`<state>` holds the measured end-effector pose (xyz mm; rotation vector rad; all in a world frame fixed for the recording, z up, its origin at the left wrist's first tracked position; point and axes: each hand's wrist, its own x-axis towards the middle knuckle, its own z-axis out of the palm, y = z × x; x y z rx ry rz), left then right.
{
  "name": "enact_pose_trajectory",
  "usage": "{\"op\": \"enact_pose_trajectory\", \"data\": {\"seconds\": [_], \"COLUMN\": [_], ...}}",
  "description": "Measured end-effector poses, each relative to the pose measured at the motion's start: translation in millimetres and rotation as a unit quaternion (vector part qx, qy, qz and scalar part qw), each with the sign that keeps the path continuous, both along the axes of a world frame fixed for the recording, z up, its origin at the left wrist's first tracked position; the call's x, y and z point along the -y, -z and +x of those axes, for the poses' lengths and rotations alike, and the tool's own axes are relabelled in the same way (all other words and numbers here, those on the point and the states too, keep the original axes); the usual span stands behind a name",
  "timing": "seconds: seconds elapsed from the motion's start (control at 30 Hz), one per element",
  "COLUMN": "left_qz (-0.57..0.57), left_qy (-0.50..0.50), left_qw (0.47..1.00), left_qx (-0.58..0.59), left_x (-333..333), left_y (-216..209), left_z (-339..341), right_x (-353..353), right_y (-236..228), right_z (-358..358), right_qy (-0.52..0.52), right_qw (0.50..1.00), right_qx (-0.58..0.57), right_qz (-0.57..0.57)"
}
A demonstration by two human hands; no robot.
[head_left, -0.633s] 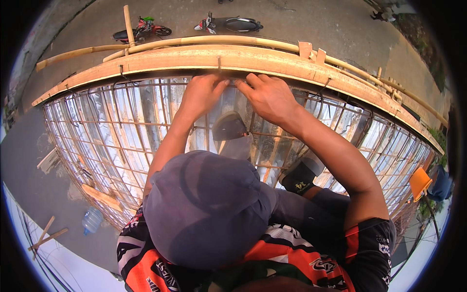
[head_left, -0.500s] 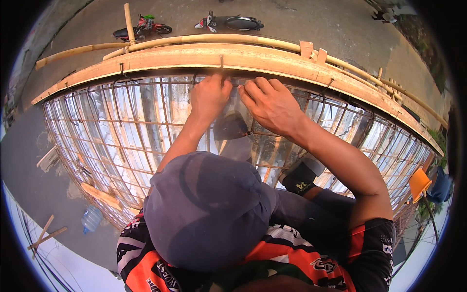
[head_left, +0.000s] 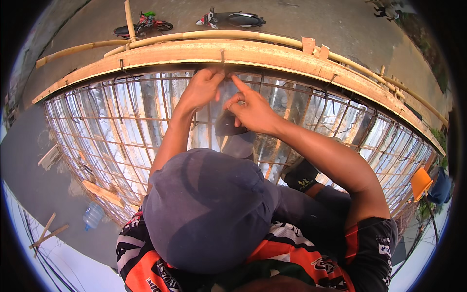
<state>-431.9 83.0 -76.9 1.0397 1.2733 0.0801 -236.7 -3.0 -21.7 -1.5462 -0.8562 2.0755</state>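
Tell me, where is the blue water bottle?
In the head view the water bottle lies low on the left, on the grey ground below the steel bar grid, next to a short wooden plank.

Two motorbikes, one red and green [head_left: 143,25] and one dark [head_left: 233,19], stand parked on the paved ground at the far edge, beyond a run of bamboo poles [head_left: 204,35]. Far below on the near left, a clear water bottle [head_left: 92,216] lies on grey ground beside crossed wooden sticks [head_left: 47,235] and a short plank [head_left: 103,193]. An orange chair [head_left: 421,182] stands at the right edge.
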Motion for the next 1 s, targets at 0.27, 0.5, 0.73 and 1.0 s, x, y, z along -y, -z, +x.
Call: {"op": "enact_pose_trajectory", "data": {"seconds": [0.27,0.5,0.73,1.0], "left_qz": [0.293,0.328,0.361,0.294], "left_qy": [-0.016,-0.085,-0.205,-0.252], "left_qw": [0.946,0.932,0.903,0.922], "left_qx": [-0.135,-0.132,-0.11,0.013], "left_x": [38,62,94,114], "left_y": [11,9,21,15], "left_z": [14,20,41,47], "right_x": [-15,-21,-11,-13], "right_y": [25,20,21,22], "right_z": [-4,17,26,15], "right_qy": [-0.004,-0.049,-0.012,-0.022], "right_qw": [0.999,0.999,0.999,0.978], "right_qx": [-0.03,-0.015,0.005,0.137], "right_qz": [0.018,0.0,0.037,0.155]}}
